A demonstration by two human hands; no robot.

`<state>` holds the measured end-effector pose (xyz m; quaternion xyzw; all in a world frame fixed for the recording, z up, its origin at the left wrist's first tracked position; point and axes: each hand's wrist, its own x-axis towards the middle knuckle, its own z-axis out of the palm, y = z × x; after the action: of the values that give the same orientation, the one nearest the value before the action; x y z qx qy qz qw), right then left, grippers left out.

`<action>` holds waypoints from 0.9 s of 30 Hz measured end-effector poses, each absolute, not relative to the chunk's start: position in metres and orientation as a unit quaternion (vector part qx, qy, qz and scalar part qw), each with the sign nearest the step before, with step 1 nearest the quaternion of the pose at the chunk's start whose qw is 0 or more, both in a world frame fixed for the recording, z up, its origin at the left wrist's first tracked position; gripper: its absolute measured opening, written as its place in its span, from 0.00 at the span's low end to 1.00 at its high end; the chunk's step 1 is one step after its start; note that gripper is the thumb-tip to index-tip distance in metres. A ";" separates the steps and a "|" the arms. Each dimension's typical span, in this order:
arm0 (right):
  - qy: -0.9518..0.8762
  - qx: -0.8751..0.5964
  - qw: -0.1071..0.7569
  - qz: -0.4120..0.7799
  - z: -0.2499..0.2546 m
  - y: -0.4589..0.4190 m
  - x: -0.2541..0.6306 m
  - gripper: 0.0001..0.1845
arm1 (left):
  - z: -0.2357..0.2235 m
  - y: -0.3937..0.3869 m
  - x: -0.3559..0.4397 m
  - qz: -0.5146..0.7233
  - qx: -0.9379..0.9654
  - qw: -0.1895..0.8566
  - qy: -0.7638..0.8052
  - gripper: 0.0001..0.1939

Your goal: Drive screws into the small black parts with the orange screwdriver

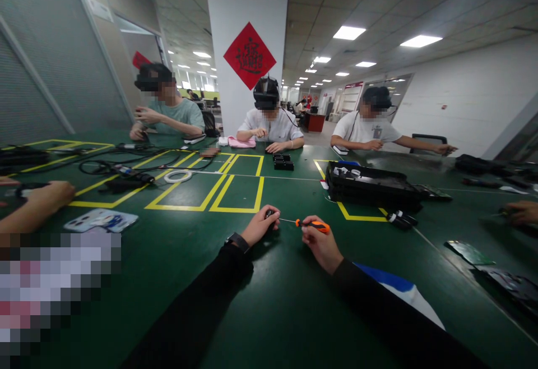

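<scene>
My right hand (320, 245) is closed round the orange and black handle of a screwdriver (316, 226). The thin metal shaft points left, its tip meeting a small black part (269, 212) gripped in my left hand (259, 227). Fingers cover most of that part, so its kind does not show. Both hands hover just above the green table (269, 301), a short distance apart. A dark watch band circles my left wrist.
A black tray (374, 187) of parts stands right of centre. Small black blocks (283, 162), a white cable coil (177, 176), black cables and a phone (101, 220) lie about. Circuit boards (469, 252) are at right. Several people sit around the table.
</scene>
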<state>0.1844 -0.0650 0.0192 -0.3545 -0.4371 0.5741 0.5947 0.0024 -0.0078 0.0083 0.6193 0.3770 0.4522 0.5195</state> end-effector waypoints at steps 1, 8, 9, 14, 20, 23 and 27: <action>-0.432 -0.360 0.592 0.577 0.020 -0.065 0.184 0.11 | 0.008 -0.008 0.002 0.451 0.621 0.520 0.374 0.18; -0.434 -0.366 0.555 0.608 0.018 -0.064 0.186 0.12 | 0.009 -0.009 0.001 0.458 0.598 0.540 0.375 0.18; -0.435 -0.361 0.557 0.608 0.018 -0.063 0.186 0.11 | 0.010 -0.009 0.000 0.459 0.594 0.547 0.372 0.18; -0.437 -0.353 0.585 0.585 0.018 -0.062 0.185 0.11 | 0.012 -0.011 -0.001 0.462 0.580 0.565 0.361 0.20; -0.470 -0.377 0.572 0.556 0.019 -0.065 0.184 0.16 | 0.013 -0.011 0.001 0.477 0.555 0.577 0.361 0.22; -0.477 -0.387 0.579 0.537 0.020 -0.066 0.184 0.17 | 0.012 -0.010 0.002 0.478 0.552 0.575 0.369 0.23; -0.475 -0.384 0.595 0.523 0.021 -0.066 0.184 0.16 | 0.010 -0.009 0.001 0.470 0.557 0.579 0.365 0.23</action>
<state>0.1844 -0.0664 0.0214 -0.3845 -0.4751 0.5225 0.5945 0.0014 -0.0093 0.0102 0.5573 0.3649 0.4699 0.5792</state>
